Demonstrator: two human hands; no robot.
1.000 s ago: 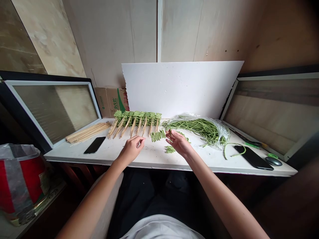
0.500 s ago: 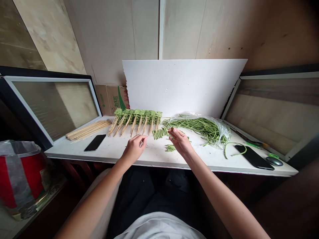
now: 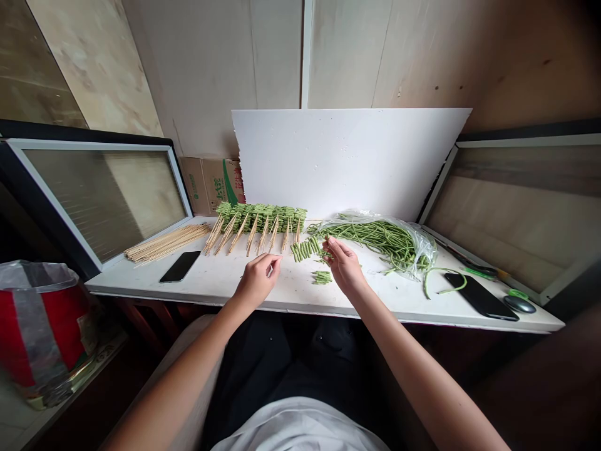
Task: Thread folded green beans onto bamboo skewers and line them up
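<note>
On my bench (image 3: 206, 279): two phones, one at each end (image 3: 179, 266) (image 3: 481, 296). Foam board (image 3: 350, 163) propped behind, carton (image 3: 206, 186) back left, red bin (image 3: 42, 332) low left.

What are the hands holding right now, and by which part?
The right hand pinches a folded green bean at its end with the fingertips; the left hand may hold a thin skewer, too fine to tell.
</note>
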